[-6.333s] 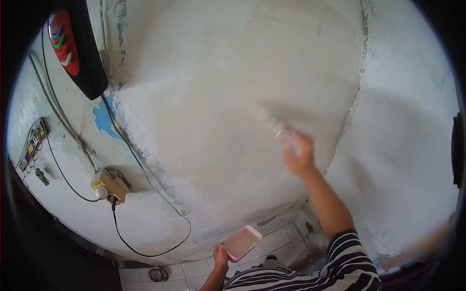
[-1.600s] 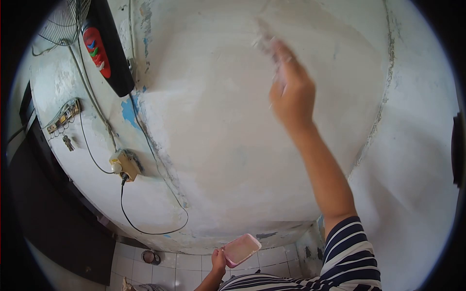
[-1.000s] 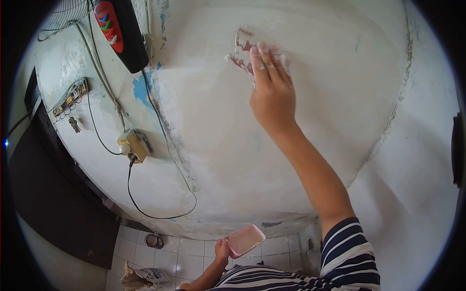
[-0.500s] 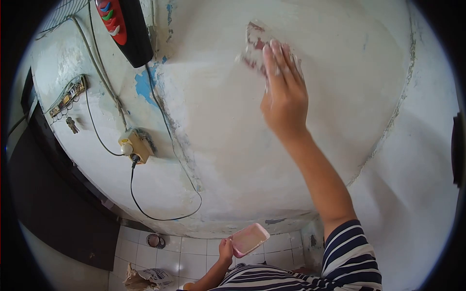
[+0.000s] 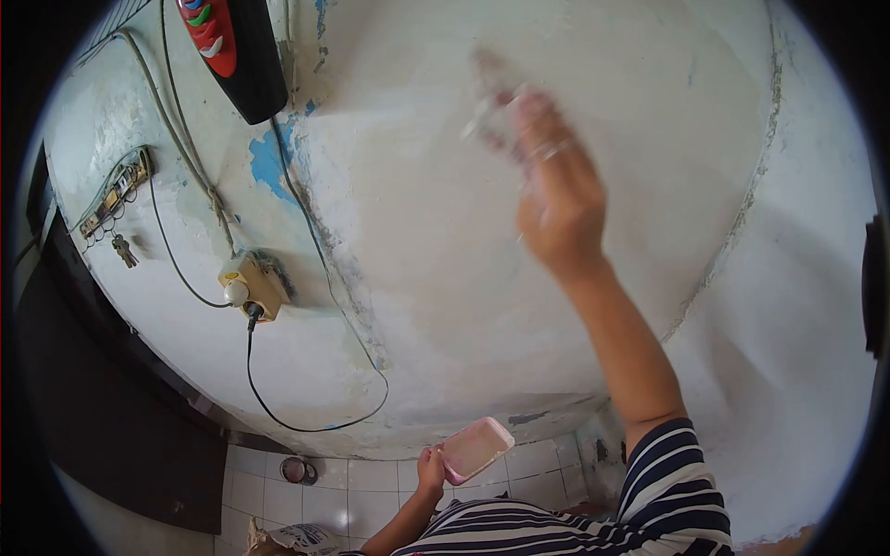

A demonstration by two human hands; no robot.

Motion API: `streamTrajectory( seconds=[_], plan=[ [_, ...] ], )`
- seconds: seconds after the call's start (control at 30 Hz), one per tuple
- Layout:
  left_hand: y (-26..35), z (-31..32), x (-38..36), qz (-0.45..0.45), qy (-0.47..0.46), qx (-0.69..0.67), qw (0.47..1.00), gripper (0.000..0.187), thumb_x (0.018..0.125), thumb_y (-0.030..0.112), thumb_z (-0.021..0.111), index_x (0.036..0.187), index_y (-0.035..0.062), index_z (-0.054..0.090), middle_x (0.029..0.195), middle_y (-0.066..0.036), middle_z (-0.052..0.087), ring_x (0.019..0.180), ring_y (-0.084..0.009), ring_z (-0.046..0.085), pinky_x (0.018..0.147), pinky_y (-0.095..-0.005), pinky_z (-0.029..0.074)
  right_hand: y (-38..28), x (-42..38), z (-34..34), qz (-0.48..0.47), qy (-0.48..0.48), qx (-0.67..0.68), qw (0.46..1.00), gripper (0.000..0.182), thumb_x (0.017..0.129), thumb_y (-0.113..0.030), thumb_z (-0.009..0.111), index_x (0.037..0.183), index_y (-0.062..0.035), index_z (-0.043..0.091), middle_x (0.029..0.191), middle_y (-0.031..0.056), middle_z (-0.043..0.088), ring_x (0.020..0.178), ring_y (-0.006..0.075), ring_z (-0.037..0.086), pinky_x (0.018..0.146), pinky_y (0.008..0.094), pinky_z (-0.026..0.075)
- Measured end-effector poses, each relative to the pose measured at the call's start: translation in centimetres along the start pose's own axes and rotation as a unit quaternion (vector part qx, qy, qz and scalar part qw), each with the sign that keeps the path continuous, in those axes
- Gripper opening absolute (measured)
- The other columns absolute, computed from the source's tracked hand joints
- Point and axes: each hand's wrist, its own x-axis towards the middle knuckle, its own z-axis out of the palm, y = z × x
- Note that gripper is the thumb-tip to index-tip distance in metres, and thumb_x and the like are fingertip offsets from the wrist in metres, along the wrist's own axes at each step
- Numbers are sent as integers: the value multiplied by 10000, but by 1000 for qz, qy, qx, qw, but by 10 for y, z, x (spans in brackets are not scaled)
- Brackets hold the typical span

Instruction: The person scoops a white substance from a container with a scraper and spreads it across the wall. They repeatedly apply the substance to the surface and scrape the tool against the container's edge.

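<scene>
My right hand (image 5: 563,199) is raised in front of the wall (image 5: 417,213), its fingers closed on a flat putty scraper (image 5: 495,109). Motion smears both the fingers and the scraper, which shows reddish patches under pale putty. Around it the wall has a smooth, greyish-beige coat. Low down, my left hand (image 5: 430,471) grips a pink rectangular tray (image 5: 506,432) by its near left edge. Pale putty lies inside the tray, which is held in front of my body.
At the upper left a black and red device (image 5: 241,65) hangs on the wall, its cable looping past a socket box (image 5: 252,287). Keys (image 5: 124,250) dangle from a hook rack (image 5: 116,193). A small can (image 5: 297,470) and an opened bag (image 5: 301,537) stand on the tiled floor.
My right hand has moved slightly right and down, and the scraper is now turned more edge-on. The view has shifted a little; my left hand still holds the tray.
</scene>
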Motion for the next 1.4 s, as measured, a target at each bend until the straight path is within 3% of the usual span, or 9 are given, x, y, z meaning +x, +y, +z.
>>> streamTrajectory(
  seconds=[0.17,0.47,0.77,0.83,0.9,0.97,1.03,1.07,1.4],
  plan=[
    [10,-7,5,-5,-6,29,1000,219,985,262,602,924,53,584,880,-50,631,792,-125,563,717,-293,470,35,-15,21,-55,-66,-132,987,454,839,5,579,1288,-42,625,1347,114,622,1264,301,582,1076,436,446],
    [10,-7,13,4,-17,41,999,255,989,294,604,929,46,586,861,-45,623,776,-122,549,707,-281,460,-27,-83,13,-74,-152,-23,985,307,867,-70,633,1168,-51,688,1277,101,668,1220,271,622,1070,436,456],
    [30,9,-8,28,-1,40,999,260,1004,264,541,1014,11,603,933,-71,655,843,-141,600,744,-297,493,-51,-133,-62,77,-126,106,983,389,870,58,523,1234,-14,640,1281,144,665,1219,318,623,1039,435,463],
    [28,18,-7,59,-2,32,998,275,1009,244,496,1068,-1,607,943,-78,655,840,-144,606,734,-298,500,-69,-158,-81,323,-74,268,905,343,916,72,468,1235,63,596,1250,193,653,1182,250,629,1044,367,438],
    [32,34,-14,62,-1,12,998,276,1009,238,480,1082,3,605,926,-71,644,814,-139,599,685,-291,495,-86,-196,-106,574,-42,318,754,318,966,31,454,1262,76,561,1230,167,640,1171,198,593,1029,308,418],
    [31,47,-19,51,-12,16,999,289,1017,286,477,1119,41,593,955,-53,643,825,-132,611,652,-290,506,-92,-236,-120,652,4,355,670,353,959,-7,496,1305,60,525,1240,145,623,1210,228,574,1073,356,406],
    [33,62,-27,51,-19,18,998,264,1015,312,499,1072,64,570,916,-30,608,791,-116,582,613,-284,481,-100,-270,-140,763,161,446,440,400,957,-40,504,1349,40,485,1304,148,584,1243,260,555,1103,427,406],
    [42,77,-38,49,-13,13,999,240,1005,292,527,979,55,556,836,-17,566,731,-102,535,579,-275,440,-103,-276,-150,794,155,437,392,455,930,-37,494,1377,37,450,1333,147,563,1245,287,554,1091,492,424],
    [16,143,-73,52,6,-1,999,294,1010,352,550,1055,63,514,929,-55,597,801,-129,581,635,-295,500,-94,-362,-227,867,21,390,309,462,850,15,482,1310,51,481,1260,153,597,1139,272,616,1006,402,493]
  ],
)
